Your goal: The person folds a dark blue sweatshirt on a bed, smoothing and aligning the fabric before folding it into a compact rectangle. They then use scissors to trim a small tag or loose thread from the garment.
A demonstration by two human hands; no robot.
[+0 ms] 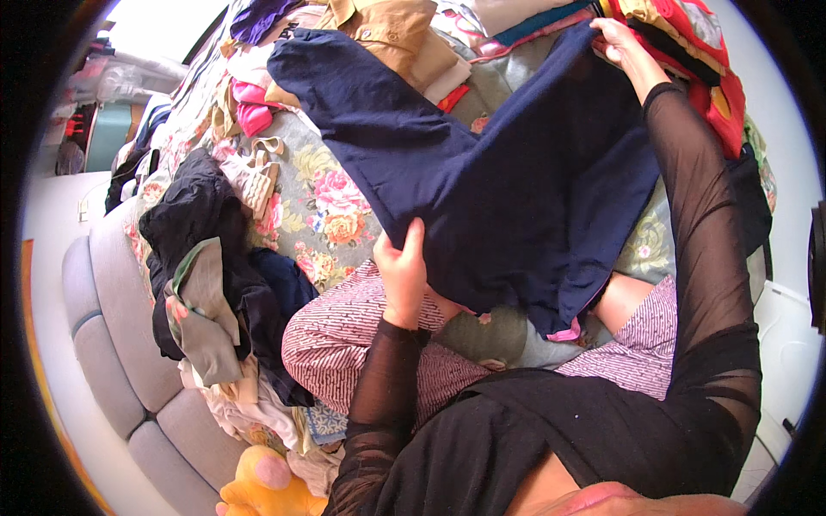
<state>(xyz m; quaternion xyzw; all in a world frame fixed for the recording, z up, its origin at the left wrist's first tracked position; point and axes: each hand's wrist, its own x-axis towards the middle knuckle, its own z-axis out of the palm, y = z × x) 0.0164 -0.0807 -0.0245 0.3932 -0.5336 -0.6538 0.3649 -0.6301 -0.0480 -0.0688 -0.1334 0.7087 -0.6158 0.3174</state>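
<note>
A large navy blue garment (pixel 516 187) is spread over my crossed legs and the floral bed cover (pixel 345 206). My left hand (pixel 403 277) grips its near left edge, thumb on top. With the arm stretched out, my right hand (pixel 616 44) pinches its far right corner. A long narrow part of the garment, perhaps a sleeve or a leg, reaches to the upper left. Pink trim (pixel 565 331) shows at its lower edge near my right leg. Whether it is a top or trousers, I cannot tell.
Dark clothes (pixel 193 213) and a grey piece (pixel 206 316) lie heaped at left, near a beige strapped garment (pixel 251 177). A tan buttoned shirt (pixel 387 32) lies beyond. Red and yellow clothes (pixel 726 97) are stacked at upper right. A yellow plush toy (pixel 268 484) is at lower left.
</note>
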